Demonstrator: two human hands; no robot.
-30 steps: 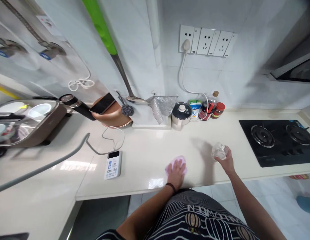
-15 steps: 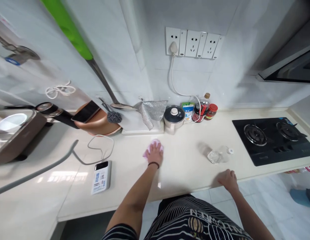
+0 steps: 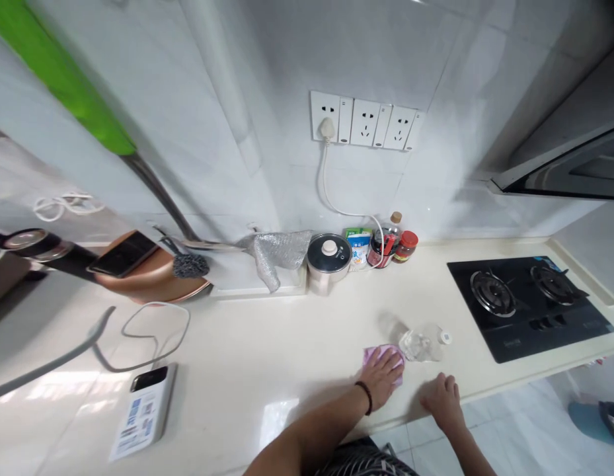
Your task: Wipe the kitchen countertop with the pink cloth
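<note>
My left hand [image 3: 383, 378] lies over a pink cloth [image 3: 371, 354] on the pale countertop, fingers stretched across it and pressing it down. A dark beaded bracelet circles that wrist. Just right of the cloth is a clear bottle [image 3: 420, 346] with a white cap; I cannot tell whether the bottle stands or lies. Close to the counter's front edge, my right hand [image 3: 444, 402] rests with bent fingers and the thumb apart, holding nothing that I can see.
At the back stand a small lidded pot [image 3: 328, 263], seasoning packets [image 3: 359, 248] and a red-lidded jar [image 3: 404, 246]. A gas hob [image 3: 527, 297] is set in at the right. Leftward lie a white power bank [image 3: 145, 411], a cable [image 3: 153, 304] and a copper-coloured pan [image 3: 153, 274].
My left hand has slid the pink cloth rightward and toward the front edge, close to the clear bottle. My right hand stays by the counter edge. The camera view has shifted.
</note>
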